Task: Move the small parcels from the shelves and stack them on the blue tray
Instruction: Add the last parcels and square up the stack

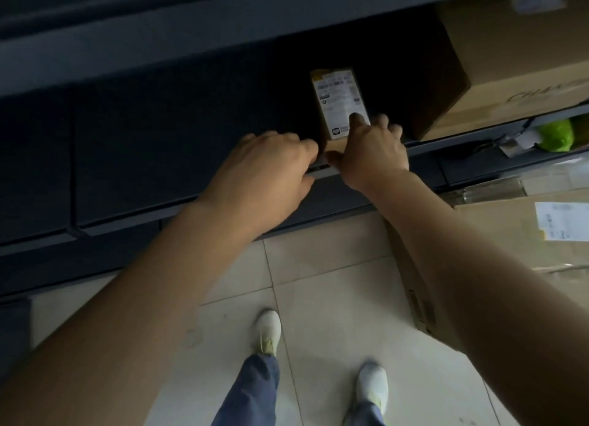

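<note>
Cardboard parcel (339, 106), white label (334, 90) on top, right hand (373, 154) fingers (358, 121) round it; left hand (267, 167) grip unclear.

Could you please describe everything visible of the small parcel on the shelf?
The small parcel is a brown cardboard box with a white label on top, lying flat at the front edge of the shelf, left of a large carton. The right hand grips its near end, forefinger on the label; the left hand reaches its left corner.
</note>
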Demonstrator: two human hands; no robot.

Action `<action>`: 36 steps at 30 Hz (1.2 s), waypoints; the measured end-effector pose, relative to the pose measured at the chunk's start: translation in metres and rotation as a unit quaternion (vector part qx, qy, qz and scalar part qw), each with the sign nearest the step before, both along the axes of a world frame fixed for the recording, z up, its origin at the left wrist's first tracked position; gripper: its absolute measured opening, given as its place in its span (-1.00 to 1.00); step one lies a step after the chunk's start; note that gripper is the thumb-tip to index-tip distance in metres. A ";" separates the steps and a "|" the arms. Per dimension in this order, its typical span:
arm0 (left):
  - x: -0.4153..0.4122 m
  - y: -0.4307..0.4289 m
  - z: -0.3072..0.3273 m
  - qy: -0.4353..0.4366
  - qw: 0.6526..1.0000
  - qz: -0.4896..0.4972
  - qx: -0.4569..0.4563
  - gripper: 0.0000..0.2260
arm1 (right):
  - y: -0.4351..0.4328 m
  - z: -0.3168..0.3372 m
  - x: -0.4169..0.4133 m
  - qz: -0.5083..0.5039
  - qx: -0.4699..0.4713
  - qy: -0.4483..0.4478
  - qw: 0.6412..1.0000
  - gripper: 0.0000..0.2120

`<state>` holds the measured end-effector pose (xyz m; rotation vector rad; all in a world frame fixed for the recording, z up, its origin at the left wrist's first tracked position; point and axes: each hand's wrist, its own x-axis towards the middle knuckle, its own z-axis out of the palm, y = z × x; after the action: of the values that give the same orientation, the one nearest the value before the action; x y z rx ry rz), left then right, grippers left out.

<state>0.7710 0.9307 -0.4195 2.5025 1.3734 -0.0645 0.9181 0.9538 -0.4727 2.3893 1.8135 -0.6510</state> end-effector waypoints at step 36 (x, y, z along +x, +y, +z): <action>-0.013 -0.173 0.219 0.031 0.984 0.134 0.113 -0.79 | -0.173 0.227 -0.034 0.183 0.053 0.029 0.981 -0.17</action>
<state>0.7583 0.7574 -0.2003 2.4827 1.8226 0.0738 0.8839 0.7812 -0.2457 2.0237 2.2833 -0.5995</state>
